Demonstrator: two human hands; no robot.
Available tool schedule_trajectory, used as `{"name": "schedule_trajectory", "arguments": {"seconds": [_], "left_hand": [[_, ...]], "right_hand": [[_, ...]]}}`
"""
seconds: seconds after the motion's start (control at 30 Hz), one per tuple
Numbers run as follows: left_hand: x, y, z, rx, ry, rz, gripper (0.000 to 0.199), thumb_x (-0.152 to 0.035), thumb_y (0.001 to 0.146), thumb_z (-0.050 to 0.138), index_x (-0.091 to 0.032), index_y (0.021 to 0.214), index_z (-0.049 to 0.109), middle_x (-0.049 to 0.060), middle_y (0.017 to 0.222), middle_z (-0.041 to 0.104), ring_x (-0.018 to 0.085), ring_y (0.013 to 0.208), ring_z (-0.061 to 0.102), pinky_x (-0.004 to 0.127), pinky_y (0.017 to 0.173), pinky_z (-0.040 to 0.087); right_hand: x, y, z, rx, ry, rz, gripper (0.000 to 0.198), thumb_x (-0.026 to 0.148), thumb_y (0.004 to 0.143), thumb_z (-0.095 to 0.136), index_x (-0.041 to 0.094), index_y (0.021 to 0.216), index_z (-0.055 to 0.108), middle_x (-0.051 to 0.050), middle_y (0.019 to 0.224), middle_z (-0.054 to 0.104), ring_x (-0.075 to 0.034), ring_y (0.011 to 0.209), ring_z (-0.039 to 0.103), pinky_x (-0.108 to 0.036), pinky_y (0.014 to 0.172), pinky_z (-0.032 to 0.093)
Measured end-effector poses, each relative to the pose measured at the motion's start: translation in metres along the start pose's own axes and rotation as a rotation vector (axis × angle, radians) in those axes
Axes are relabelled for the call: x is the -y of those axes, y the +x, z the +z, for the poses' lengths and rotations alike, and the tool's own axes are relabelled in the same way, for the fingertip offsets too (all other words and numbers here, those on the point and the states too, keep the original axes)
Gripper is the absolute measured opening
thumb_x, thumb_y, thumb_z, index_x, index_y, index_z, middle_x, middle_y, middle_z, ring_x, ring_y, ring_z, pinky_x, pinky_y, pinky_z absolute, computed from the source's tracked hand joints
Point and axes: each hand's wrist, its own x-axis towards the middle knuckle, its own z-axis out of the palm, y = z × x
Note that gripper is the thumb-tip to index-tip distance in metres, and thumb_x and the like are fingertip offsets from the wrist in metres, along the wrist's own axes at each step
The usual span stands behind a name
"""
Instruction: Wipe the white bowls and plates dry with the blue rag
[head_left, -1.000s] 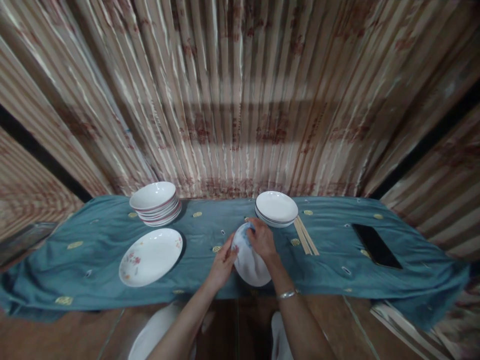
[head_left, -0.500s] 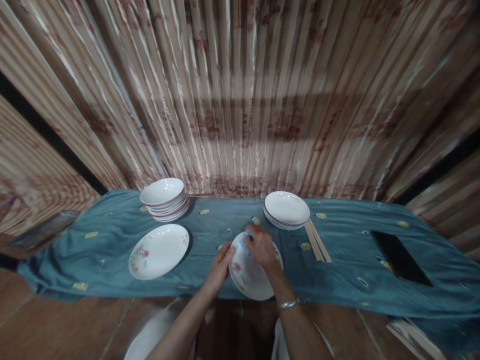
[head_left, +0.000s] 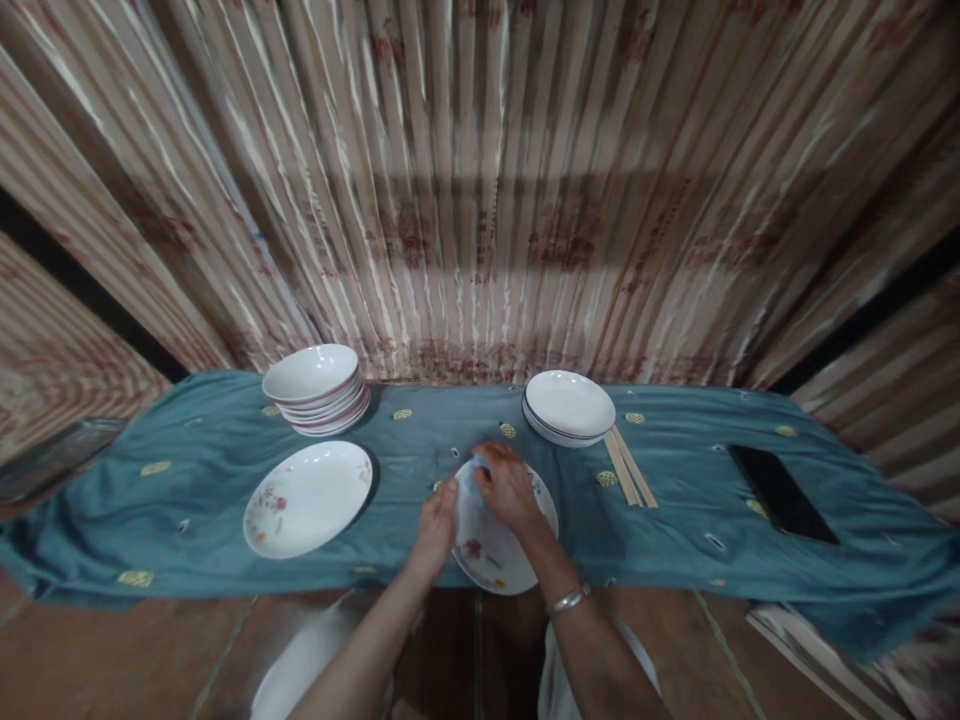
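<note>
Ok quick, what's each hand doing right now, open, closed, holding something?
Left hand: closed on the left rim of the floral plate in front.
Right hand: closed on a pale blue cloth, over that plate.

Pleated, red-patterned beige curtains (head_left: 480, 200) behind a teal-clothed table (head_left: 405, 440); brown tiled floor (head_left: 195, 640) below.

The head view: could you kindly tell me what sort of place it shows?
Possibly a room in a home, judging by the patterned curtain, the teal tablecloth and the stacked white bowls on it.
</note>
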Motion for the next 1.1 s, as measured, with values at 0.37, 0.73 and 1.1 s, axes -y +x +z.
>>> {"name": "schedule_trajectory", "arguments": {"seconds": [0.37, 0.73, 1.1], "left_hand": [[0.0, 0.006, 0.005, -0.044, -0.097, 0.027, 0.047, -0.053, 0.07, 0.065, -0.015, 0.096, 0.073, 0.015, 0.11, 0.071, 0.032, 0.109, 0.062, 0.042, 0.1, 0.042], [0.006, 0.015, 0.008, 0.031, -0.186, -0.008, 0.063, -0.061, 0.072, 0.061, -0.01, 0.109, 0.068, 0.016, 0.112, 0.07, 0.032, 0.108, 0.063, 0.041, 0.094, 0.048], [0.013, 0.02, 0.008, -0.025, -0.112, 0.062, 0.055, -0.058, 0.075, 0.06, -0.014, 0.107, 0.07, 0.016, 0.118, 0.068, 0.031, 0.117, 0.058, 0.043, 0.103, 0.043]], "right_hand": [[-0.04, -0.01, -0.006, -0.164, -0.164, 0.144, 0.033, 0.011, 0.083, 0.044, 0.011, 0.111, 0.062, -0.015, 0.103, 0.069, -0.025, 0.097, 0.062, -0.038, 0.089, 0.049], [-0.035, -0.026, 0.002, -0.26, -0.038, -0.095, 0.034, 0.017, 0.091, 0.042, 0.013, 0.122, 0.056, -0.016, 0.119, 0.063, -0.024, 0.114, 0.058, -0.042, 0.097, 0.05], [-0.026, -0.026, 0.016, -0.123, -0.077, -0.235, 0.049, 0.006, 0.086, 0.04, 0.011, 0.133, 0.052, -0.015, 0.135, 0.055, -0.023, 0.126, 0.051, -0.04, 0.107, 0.045]]}}
